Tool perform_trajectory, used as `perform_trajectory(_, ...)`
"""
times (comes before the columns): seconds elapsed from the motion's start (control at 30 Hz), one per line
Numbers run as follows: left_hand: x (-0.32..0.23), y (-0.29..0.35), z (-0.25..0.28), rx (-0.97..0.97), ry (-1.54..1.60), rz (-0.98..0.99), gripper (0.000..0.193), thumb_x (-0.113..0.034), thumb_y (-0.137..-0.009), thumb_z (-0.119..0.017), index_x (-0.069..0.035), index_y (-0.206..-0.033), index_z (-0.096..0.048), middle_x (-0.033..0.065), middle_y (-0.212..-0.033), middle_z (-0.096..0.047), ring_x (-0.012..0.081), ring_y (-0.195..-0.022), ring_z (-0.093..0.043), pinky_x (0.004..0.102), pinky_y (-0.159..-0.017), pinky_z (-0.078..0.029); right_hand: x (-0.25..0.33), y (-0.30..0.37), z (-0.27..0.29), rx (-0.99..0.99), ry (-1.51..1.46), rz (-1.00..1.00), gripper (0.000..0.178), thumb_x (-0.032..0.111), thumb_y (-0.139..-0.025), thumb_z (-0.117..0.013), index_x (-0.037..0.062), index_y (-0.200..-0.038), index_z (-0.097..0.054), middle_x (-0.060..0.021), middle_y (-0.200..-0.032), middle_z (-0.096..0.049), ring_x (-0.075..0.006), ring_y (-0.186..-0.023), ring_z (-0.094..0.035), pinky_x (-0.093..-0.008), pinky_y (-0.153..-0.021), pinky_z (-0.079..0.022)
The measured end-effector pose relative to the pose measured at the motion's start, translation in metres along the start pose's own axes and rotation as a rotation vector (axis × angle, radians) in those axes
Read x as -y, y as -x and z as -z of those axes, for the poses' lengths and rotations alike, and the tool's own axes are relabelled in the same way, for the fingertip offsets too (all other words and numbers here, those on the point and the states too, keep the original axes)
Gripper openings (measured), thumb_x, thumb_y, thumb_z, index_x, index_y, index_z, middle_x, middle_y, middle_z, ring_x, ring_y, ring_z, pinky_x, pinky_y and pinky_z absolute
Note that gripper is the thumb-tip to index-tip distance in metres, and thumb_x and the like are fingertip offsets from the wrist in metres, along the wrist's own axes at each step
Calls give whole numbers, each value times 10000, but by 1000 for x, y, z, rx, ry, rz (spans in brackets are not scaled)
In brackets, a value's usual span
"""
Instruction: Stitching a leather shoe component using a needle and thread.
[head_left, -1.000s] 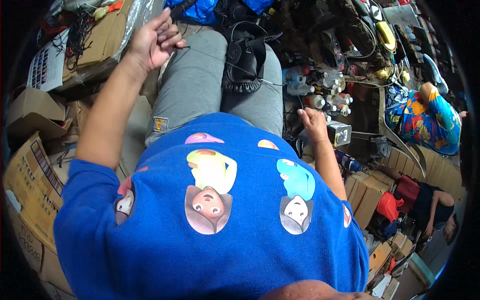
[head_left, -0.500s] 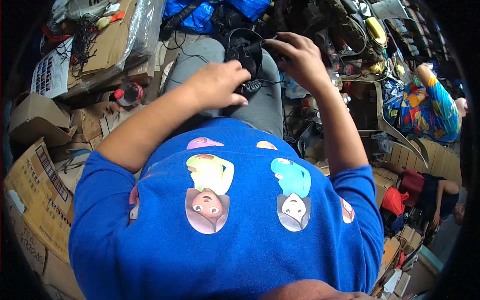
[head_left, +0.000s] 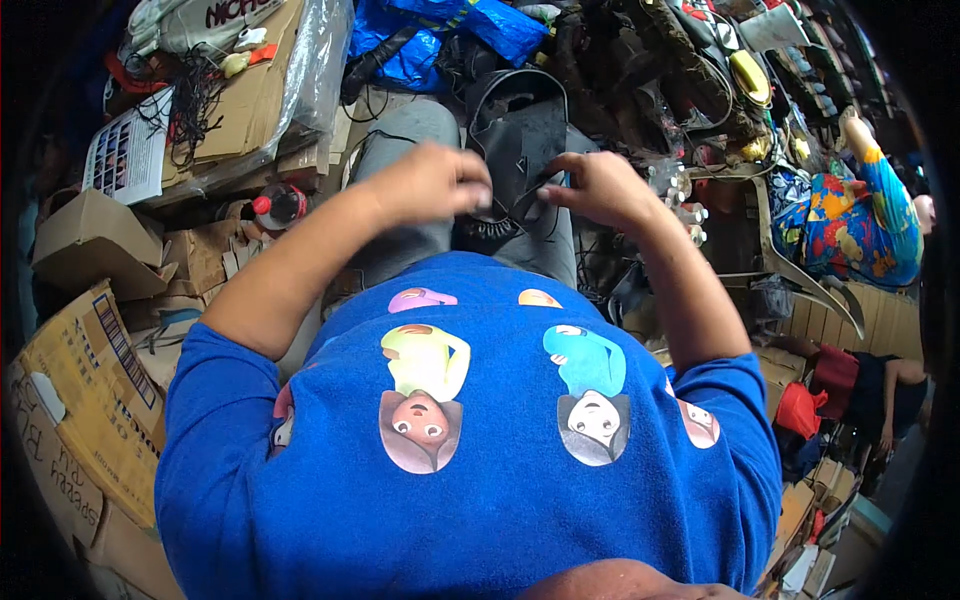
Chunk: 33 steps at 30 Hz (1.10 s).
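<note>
A black leather-like shoe upper (head_left: pixel 515 150) lies across my knees, with a rounded opening at its far end and a row of pale loops or stitches along its near edge. My left hand (head_left: pixel 430 185) hovers at its left side, fingers curled towards the thumb and slightly blurred; what they hold, if anything, is too small to make out. At the right edge, the thumb and fingers of my right hand (head_left: pixel 600 190) pinch a dark part of the upper. Grey trousers (head_left: pixel 400 140) show beneath the piece.
Cardboard sheets under clear plastic (head_left: pixel 240 110) and a red-capped bottle (head_left: pixel 280 207) are on the left, near open boxes (head_left: pixel 95 240). Blue plastic sheeting (head_left: pixel 500 35) lies ahead. Clutter and small bottles (head_left: pixel 690 212) fill the right side; two other people sit or lie farther right.
My right hand has come down and inward, its fingers closing at the upper's edge. My left hand has shifted slightly. The black upper now lies flatter, with more of its surface showing.
</note>
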<state>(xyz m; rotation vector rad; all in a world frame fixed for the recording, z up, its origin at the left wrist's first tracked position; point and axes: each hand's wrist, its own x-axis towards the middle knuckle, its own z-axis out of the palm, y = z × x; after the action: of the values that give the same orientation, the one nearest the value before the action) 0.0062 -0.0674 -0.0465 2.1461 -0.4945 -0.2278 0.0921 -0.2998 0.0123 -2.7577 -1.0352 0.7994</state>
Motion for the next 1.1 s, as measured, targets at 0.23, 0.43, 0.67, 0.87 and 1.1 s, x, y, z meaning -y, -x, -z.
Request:
perform_trajectory(0.23, 29, -91, 38, -67, -358, 439, 566, -570, -700, -647, -18, -824, -674, 193, -834, -657, 328, -815, -635, 402, -738, -487, 11, -13, -47, 70, -619, -226, 456, 461, -713, -717, 17, -807, -674, -121, -673, -650, -207, -620, -643, -324, -598, -494)
perform_trajectory(0.43, 82, -92, 36, -117, -485, 453, 400, -424, -703, -674, -49, -842, -678, 192, -844, -652, 332, -832, -632, 409, -757, -485, 6, -7, -53, -14, -544, -128, 365, 381, -744, -726, 23, -782, -666, -82, -614, -604, -159, -559, -578, -310, -553, -463)
perform_trajectory(0.67, 81, -125, 16, -63, -492, 630, 323, -310, -737, -679, -146, -1015, -677, 118, -1087, -639, 288, -1026, -605, 397, -873, -480, -3, 5, -86, -366, -503, -177, 373, 440, -785, -654, 68, -781, -681, -81, -700, -644, -209, -645, -611, -343, -649, -436)
perform_trajectory(0.87, 80, -122, 19, 63, -557, 665, 419, -352, -745, -713, -135, -1095, -639, 115, -1118, -627, 292, -1052, -589, 410, -869, -477, -5, 2, -69, -179, -558, -285, 376, 490, -765, -647, 117, -754, -692, -59, -647, -641, -214, -720, -631, -375, -745, -409)
perform_trajectory(1.1, 52, -83, 6, -265, -367, 38, 341, -278, -726, -722, -82, -980, -608, 133, -973, -575, 312, -930, -580, 380, -797, -473, -5, -4, -60, -145, -467, -296, 391, 494, -762, -647, 105, -764, -687, -56, -658, -640, -223, -721, -631, -389, -746, -412)
